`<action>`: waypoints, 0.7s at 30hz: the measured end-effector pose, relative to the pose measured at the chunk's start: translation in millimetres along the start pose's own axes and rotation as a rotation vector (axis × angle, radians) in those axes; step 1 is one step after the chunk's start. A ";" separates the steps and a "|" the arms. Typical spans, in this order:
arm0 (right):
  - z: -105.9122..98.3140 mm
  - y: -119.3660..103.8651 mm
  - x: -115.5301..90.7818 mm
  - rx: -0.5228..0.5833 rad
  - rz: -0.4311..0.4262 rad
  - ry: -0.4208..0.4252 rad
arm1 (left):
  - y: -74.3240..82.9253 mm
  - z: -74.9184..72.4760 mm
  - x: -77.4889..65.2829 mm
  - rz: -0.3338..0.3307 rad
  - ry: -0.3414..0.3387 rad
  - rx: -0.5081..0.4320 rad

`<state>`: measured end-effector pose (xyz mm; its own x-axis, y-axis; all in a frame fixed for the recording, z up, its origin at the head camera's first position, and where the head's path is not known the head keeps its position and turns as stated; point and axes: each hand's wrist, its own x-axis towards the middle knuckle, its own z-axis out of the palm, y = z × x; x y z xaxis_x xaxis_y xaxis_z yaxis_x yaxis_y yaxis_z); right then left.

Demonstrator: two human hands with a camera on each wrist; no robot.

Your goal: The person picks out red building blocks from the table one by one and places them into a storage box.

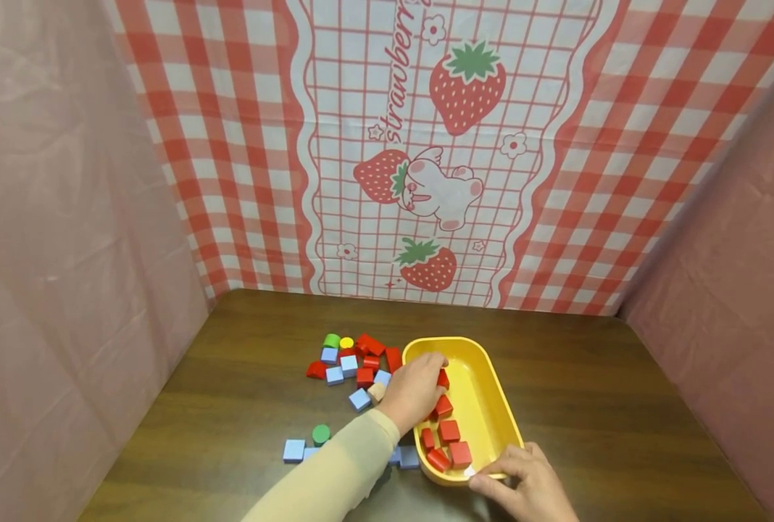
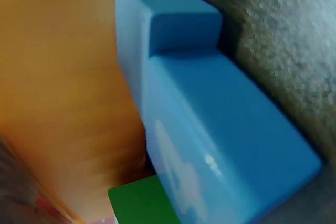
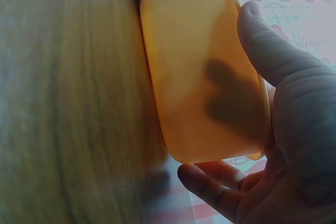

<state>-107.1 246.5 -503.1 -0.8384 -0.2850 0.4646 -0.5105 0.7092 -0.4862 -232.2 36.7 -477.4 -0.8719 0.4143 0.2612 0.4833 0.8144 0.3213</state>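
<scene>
A yellow tray (image 1: 501,406) with rounded corners stands on the table, several red blocks (image 1: 448,431) along its left side. Over its left rim reaches my left hand (image 1: 416,388), with a red block (image 1: 443,378) between thumb and fingers. My right hand (image 1: 524,482) grips the tray's near right corner. The right wrist view has its thumb (image 3: 262,40) at the rim and its fingers (image 3: 210,184) around the tray's end. Blue blocks (image 2: 220,124) fill the left wrist view beside the tray wall (image 2: 68,87); the left hand's fingers are outside it.
Left of the tray lies a loose group of blue, red, green, yellow and wooden blocks (image 1: 349,365). A row of blue blocks (image 1: 293,451) runs nearer, partly hidden by the left sleeve, with a green round block (image 1: 321,435) behind it. Checked cloth (image 1: 250,181) hangs behind the table.
</scene>
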 end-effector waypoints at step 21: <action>0.3 -0.5 0.1 -0.010 -0.020 0.019 | -2.7 -2.7 0.8 0.012 -0.026 -0.039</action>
<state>-107.0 245.9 -503.1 -0.8242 -0.2875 0.4880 -0.5254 0.7098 -0.4692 -234.0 33.7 -475.6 -0.8674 0.4352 0.2415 0.4963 0.7928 0.3538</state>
